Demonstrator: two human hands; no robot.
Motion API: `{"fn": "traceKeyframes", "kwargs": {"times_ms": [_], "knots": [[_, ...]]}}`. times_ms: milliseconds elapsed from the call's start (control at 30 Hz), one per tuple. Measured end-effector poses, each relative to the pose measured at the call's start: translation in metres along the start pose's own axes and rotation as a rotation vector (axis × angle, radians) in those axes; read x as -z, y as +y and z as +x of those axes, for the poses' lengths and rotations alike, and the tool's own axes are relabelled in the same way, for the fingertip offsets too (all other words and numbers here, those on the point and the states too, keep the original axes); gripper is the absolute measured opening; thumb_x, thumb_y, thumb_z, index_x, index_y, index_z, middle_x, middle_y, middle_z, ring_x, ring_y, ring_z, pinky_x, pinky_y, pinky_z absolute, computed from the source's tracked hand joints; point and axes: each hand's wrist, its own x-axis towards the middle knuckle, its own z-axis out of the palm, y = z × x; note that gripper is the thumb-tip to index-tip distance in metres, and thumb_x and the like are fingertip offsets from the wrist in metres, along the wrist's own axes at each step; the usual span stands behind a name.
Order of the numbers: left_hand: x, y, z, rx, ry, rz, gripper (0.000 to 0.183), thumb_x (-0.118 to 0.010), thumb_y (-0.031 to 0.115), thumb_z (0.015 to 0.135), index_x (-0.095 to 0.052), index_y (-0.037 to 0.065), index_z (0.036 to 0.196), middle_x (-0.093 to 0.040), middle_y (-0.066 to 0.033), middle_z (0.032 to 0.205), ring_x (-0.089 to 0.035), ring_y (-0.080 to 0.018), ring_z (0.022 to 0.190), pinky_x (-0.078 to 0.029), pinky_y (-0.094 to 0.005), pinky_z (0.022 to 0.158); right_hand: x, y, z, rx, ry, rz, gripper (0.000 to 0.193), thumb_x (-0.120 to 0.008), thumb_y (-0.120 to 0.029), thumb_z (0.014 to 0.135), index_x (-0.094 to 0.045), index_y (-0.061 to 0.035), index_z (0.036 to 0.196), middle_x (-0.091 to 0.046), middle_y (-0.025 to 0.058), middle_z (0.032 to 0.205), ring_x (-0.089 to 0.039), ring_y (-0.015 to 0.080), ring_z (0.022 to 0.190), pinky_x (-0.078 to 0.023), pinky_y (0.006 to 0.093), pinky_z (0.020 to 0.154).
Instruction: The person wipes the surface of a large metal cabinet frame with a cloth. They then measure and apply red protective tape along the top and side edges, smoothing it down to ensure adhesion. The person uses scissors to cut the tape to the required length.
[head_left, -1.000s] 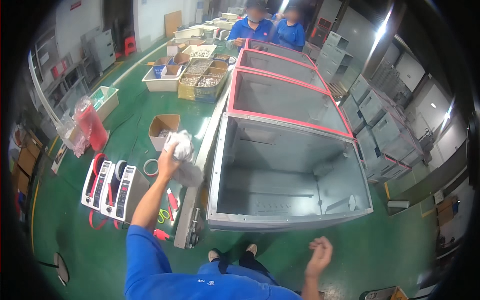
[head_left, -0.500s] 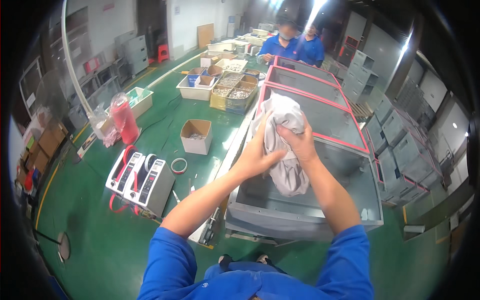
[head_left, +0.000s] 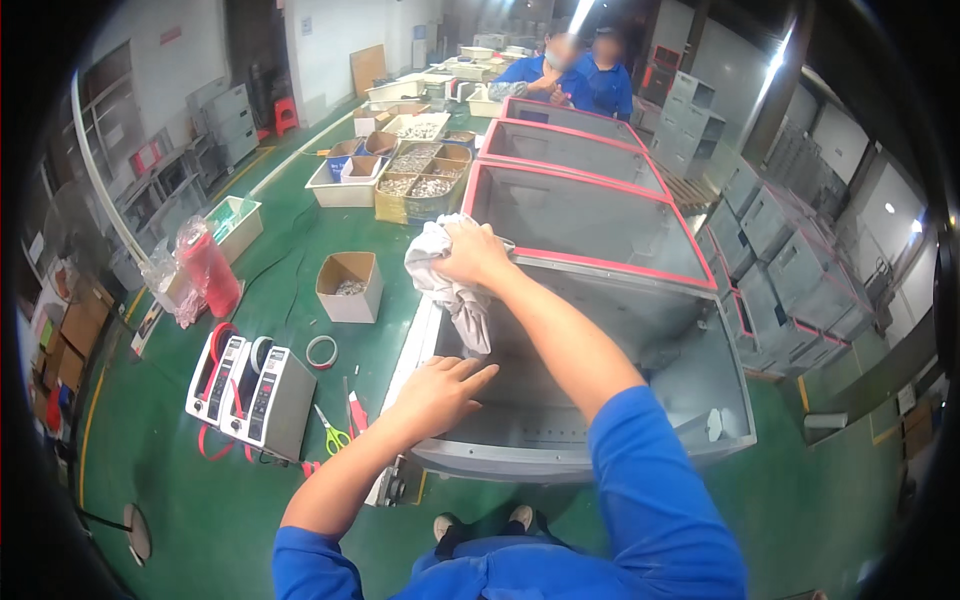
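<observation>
My right hand [head_left: 474, 252] is closed on a crumpled light grey cloth [head_left: 446, 282]. It presses the cloth at the far left corner of an open grey metal box [head_left: 585, 462], and part of the cloth hangs down inside. My left hand [head_left: 440, 397] lies over the box's near left edge with fingers stretched out, holding nothing. A small white part [head_left: 714, 425] sits in the box's near right corner. Beyond the box, several metal boxes with red-trimmed edges [head_left: 590, 213] stand in a row. How the fingertips of my right hand grip the cloth is partly hidden.
On the green table at left are two tape dispensers [head_left: 268, 400], green-handled scissors [head_left: 333, 440], a tape roll [head_left: 322, 352], a carton [head_left: 350, 288] and divided bins [head_left: 425, 205] of small parts. Two people [head_left: 570, 80] in blue stand beyond the boxes. Grey boxes [head_left: 800, 270] are stacked at right.
My hands have come apart. The right one has carried the cloth left and down to the box's edge; the left one has let go and lowered to the near edge. The view has shifted right.
</observation>
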Motion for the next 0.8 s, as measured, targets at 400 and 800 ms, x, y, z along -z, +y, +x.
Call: {"fn": "traceKeyframes", "kwargs": {"times_ms": [400, 800], "knots": [[0.004, 0.008, 0.001, 0.01, -0.077, 0.078, 0.053, -0.068, 0.023, 0.069, -0.051, 0.01, 0.117, -0.058, -0.0058, 0.105, -0.055, -0.0217, 0.095, -0.042, -0.0321, 0.082, 0.106, 0.192, -0.153, -0.366, 0.083, -0.176, 0.055, -0.064, -0.034, 0.059, -0.056, -0.0042, 0.105, -0.058, 0.0183, 0.101, -0.057, 0.0348, 0.092, -0.045, 0.042, 0.082], [0.015, 0.017, 0.008, 0.053, -0.173, 0.102, 0.051, -0.068, 0.025, 0.068, -0.053, 0.009, 0.115, -0.059, -0.0043, 0.105, -0.057, -0.0218, 0.095, -0.043, -0.0338, 0.083, 0.221, 0.296, -0.215, -0.784, 0.301, -0.036, 0.054, -0.067, -0.036, 0.057, -0.06, -0.004, 0.101, -0.063, 0.0186, 0.091, -0.06, 0.0325, 0.088, -0.046, 0.0375, 0.076]]}}
